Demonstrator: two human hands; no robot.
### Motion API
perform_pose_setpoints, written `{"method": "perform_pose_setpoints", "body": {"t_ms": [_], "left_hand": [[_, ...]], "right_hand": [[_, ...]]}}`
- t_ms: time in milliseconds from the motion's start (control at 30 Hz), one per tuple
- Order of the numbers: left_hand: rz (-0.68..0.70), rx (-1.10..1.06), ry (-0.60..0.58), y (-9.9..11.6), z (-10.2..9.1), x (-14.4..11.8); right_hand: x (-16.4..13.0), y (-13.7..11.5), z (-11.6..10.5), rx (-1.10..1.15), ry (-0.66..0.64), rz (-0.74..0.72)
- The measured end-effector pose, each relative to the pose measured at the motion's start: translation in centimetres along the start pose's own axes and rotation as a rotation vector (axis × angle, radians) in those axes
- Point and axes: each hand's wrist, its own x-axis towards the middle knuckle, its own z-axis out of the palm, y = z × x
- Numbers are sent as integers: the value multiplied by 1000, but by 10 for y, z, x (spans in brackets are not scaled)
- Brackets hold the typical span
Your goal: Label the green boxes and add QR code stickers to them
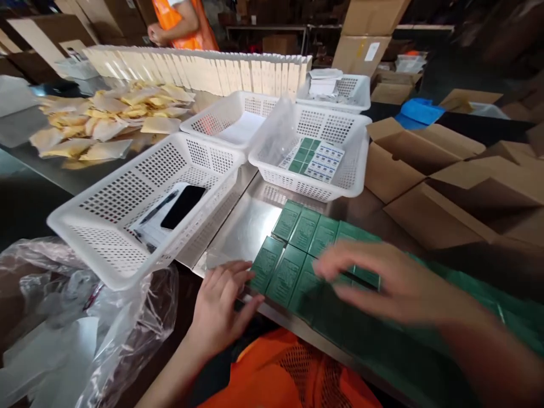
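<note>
Rows of small green boxes (pixel 285 274) lie flat, side by side, on the metal table in front of me. At their left end is my left hand (pixel 223 303), its thumb and fingers apart and the fingertips at the edge of the nearest box. Over the middle of the rows hovers my right hand (pixel 382 277), blurred by motion. Its thumb and fingers stand apart, and nothing shows between them. Some boxes beneath the right hand and forearm are hidden.
White baskets stand beyond the boxes; one basket (pixel 114 195) holds a black phone (pixel 183 207), another basket (pixel 312 187) holds label sheets (pixel 326 161). Open cartons (pixel 437 218) are at right, a plastic-lined bin (pixel 140 323) at left. Behind, a person in orange (pixel 182 25) stands.
</note>
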Motion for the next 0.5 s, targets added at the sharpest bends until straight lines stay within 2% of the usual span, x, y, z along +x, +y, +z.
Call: {"method": "perform_pose_setpoints", "body": {"t_ms": [67, 167, 233, 367, 500], "left_hand": [[-76, 111, -45, -10, 16, -7], [-193, 140, -90, -21, 40, -21], [-219, 142, -118, -25, 49, -26], [-179, 37, -216, -36, 48, -21], [-141, -37, -267, -46, 38, -12]], "right_hand": [[13, 12, 3, -34, -118, 88], [50, 43, 16, -96, -137, 146], [75, 63, 27, -106, -181, 236], [104, 87, 44, -113, -267, 310], [108, 86, 47, -127, -286, 319]]}}
